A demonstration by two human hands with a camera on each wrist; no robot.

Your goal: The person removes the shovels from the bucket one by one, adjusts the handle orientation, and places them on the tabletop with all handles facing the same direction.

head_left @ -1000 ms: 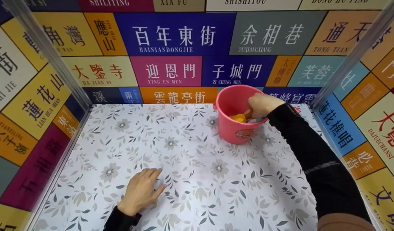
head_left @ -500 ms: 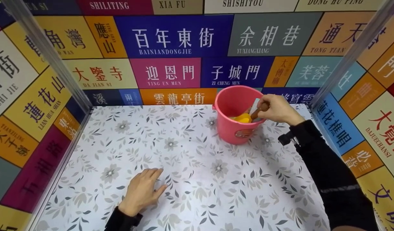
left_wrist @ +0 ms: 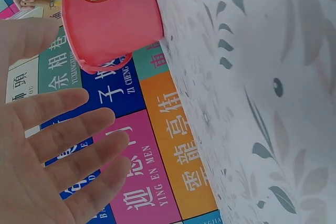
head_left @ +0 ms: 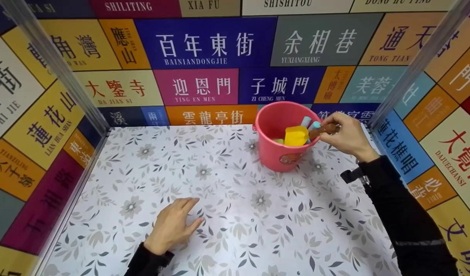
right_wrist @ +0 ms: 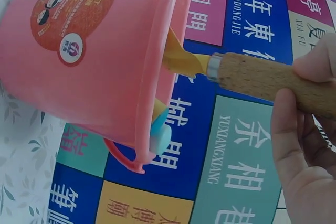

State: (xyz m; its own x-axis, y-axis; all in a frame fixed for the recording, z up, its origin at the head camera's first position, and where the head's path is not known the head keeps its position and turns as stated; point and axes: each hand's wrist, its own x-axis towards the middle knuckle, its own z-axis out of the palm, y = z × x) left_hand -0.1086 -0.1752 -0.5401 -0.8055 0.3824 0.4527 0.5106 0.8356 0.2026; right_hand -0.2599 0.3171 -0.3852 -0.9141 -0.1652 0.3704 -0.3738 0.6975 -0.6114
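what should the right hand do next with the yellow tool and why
Probably draw the yellow tool upward until its head clears the pink bucket. The right hand grips the wooden handle beyond the rim, while the yellow head is partly inside, so sideways movement might catch it.

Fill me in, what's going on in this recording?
A person's right grip holds a yellow tool by its wooden handle at the rim of a pink bucket. The tool's yellow end is partly inside the bucket, while the handle sticks out over the edge. Light blue pieces show near the rim; what they are is unclear. The left grip, fingers extended, holds nothing.
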